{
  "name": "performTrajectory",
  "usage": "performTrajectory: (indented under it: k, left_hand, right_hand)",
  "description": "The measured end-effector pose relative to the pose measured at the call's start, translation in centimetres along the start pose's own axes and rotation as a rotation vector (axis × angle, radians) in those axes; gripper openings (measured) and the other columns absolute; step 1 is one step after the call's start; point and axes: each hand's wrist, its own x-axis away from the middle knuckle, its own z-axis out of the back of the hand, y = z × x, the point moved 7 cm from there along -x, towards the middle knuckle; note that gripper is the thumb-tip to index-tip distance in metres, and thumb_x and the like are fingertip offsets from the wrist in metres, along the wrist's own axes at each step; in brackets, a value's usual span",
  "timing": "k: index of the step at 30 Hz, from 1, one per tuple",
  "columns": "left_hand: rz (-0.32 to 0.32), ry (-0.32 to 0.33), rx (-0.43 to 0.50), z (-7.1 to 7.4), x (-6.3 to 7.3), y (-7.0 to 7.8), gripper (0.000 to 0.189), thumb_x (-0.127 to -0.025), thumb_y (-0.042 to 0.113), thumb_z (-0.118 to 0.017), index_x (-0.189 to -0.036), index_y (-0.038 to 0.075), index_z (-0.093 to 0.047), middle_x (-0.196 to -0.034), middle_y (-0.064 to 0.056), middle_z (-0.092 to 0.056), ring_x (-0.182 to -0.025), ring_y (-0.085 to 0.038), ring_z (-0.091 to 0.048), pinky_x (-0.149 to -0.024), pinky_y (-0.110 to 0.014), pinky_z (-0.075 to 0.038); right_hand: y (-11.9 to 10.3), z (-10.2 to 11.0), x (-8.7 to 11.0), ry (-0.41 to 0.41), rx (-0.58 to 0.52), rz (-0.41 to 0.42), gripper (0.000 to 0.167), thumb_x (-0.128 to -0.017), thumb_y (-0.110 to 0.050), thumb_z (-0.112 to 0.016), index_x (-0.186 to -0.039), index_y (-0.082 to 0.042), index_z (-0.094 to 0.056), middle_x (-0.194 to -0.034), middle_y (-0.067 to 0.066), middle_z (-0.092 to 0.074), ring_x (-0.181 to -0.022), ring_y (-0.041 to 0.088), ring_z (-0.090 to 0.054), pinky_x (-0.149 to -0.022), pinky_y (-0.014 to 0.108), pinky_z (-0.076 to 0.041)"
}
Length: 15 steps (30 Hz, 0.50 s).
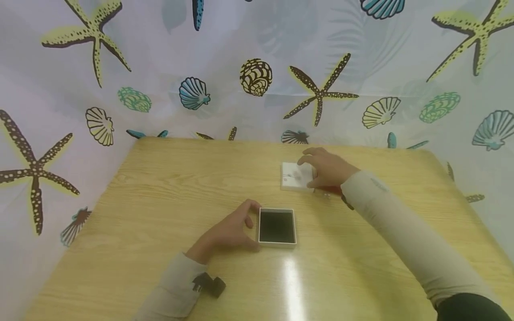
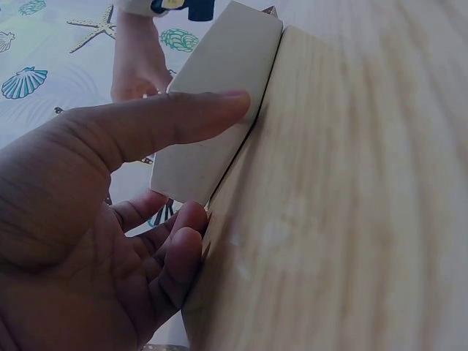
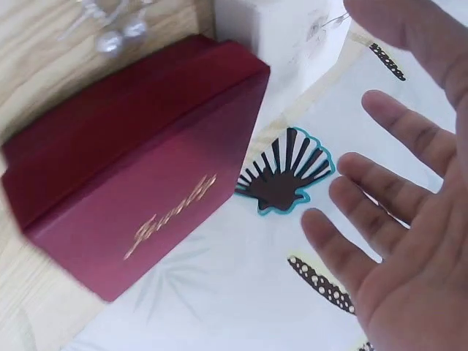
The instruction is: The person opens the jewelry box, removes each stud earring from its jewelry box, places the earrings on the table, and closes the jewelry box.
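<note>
My left hand (image 1: 230, 229) is at the left side of a shallow, open white box (image 1: 277, 244) with a dark inside. Its thumb and index finger hold the box near two corners; in the left wrist view the thumb lies along the pale wall. Farther back, my right hand (image 1: 328, 170) hovers at the right edge of a white box with a printed top (image 1: 290, 174). The right wrist view has its fingers spread, gripping nothing. Beside it stands a dark red box (image 3: 146, 197) with gold script, mostly hidden under that hand in the head view.
Pearl-like earrings (image 3: 121, 33) lie on the wood next to the red box. The wooden table (image 1: 180, 178) is bordered at the back and sides by a white cloth (image 1: 225, 53) printed with shells and starfish.
</note>
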Motion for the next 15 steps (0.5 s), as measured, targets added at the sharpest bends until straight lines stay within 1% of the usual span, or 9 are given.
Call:
performTrajectory:
  k: [3, 6, 10, 11, 15]
  left_hand:
    - [0.001, 0.004, 0.003, -0.1, 0.0, -0.2, 0.092, -0.065, 0.02, -0.092, -0.139, 0.024, -0.039, -0.135, 0.0, -0.049, -0.11, -0.023, -0.053, -0.084, -0.036, -0.047]
    - [-0.005, -0.001, 0.012, -0.2, -0.1, -0.5, 0.091, -0.065, 0.02, -0.092, -0.138, 0.024, -0.039, -0.136, 0.0, -0.049, -0.11, -0.023, -0.053, -0.084, -0.036, -0.047]
    - [-0.017, -0.007, 0.015, -0.3, -0.3, -0.6, 0.09, -0.066, 0.021, -0.092, -0.138, 0.025, -0.039, -0.136, 0.001, -0.048, -0.109, -0.022, -0.053, -0.084, -0.036, -0.047]
    - [-0.018, -0.006, 0.012, -0.3, -0.3, -0.6, 0.089, -0.066, 0.022, -0.092, -0.137, 0.025, -0.039, -0.134, 0.0, -0.049, -0.109, -0.022, -0.053, -0.084, -0.036, -0.047]
    - [-0.013, 0.0, 0.002, 0.0, -0.2, -0.4, 0.089, -0.065, 0.02, -0.092, -0.137, 0.026, -0.039, -0.131, -0.001, -0.051, -0.108, -0.022, -0.053, -0.083, -0.036, -0.047]
  right_hand:
    - [-0.1, -1.1, -1.6, -0.079, -0.062, -0.028, 0.06, -0.079, -0.018, -0.082, -0.132, -0.001, -0.058, -0.146, 0.024, -0.046, -0.138, 0.043, -0.04, -0.112, 0.055, -0.039]
    - [-0.7, -2.1, -2.6, -0.139, -0.098, -0.035, 0.064, -0.079, -0.017, -0.082, -0.134, 0.002, -0.056, -0.144, 0.025, -0.047, -0.135, 0.044, -0.041, -0.112, 0.055, -0.038]
    - [-1.1, -2.9, -3.7, -0.191, -0.096, -0.05, 0.077, -0.078, -0.021, -0.085, -0.141, 0.003, -0.047, -0.141, 0.029, -0.047, -0.129, 0.047, -0.044, -0.108, 0.056, -0.04]
    - [-1.0, -3.0, -4.0, -0.203, -0.09, -0.066, 0.08, -0.078, -0.022, -0.085, -0.143, 0.002, -0.045, -0.141, 0.03, -0.047, -0.128, 0.046, -0.046, -0.107, 0.057, -0.041]
    - [-0.5, -3.5, -4.9, -0.244, -0.096, -0.108, 0.092, -0.076, -0.025, -0.086, -0.149, 0.0, -0.036, -0.133, 0.029, -0.05, -0.115, 0.04, -0.053, -0.101, 0.054, -0.045]
